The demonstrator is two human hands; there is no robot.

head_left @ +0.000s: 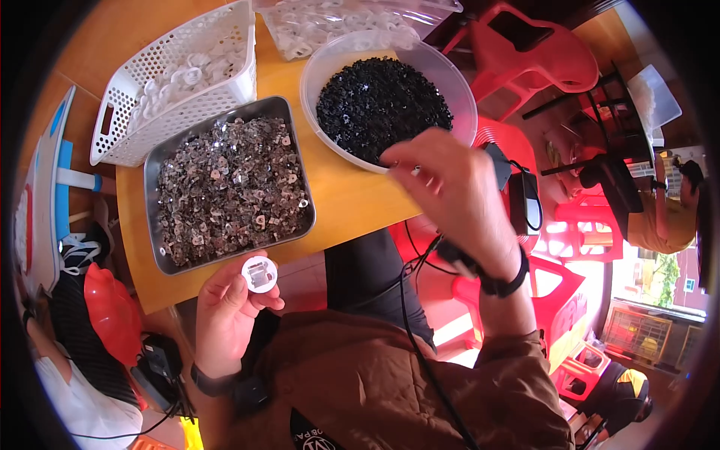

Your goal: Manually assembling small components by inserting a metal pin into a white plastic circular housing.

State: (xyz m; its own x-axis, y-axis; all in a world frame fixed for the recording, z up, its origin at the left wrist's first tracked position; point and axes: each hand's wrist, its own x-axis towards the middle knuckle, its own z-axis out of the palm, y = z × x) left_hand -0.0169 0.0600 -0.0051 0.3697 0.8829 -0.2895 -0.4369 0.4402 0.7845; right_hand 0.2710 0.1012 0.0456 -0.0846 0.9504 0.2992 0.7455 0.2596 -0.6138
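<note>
Head view: L hand (236, 304) grips a white round part (261, 275) by its rim, just beside the near edge of the metal tray (303, 165) w/ small metal pcs (232, 187); its hollow, shiny inside faces the camera. R hand (450, 187) is at the near rim of the tub (310, 112) w/ black pcs (382, 105), on the counter (352, 201). Its fingers are bent close together and a tiny light bit (417, 171) shows there, but I cannot tell if it is gripped. IMO, for good work: hold the part level, L fingers only on the rim, bring one pc at a time from above, w/o hard pushing, b/c small pcs may tilt or jump out.
</note>
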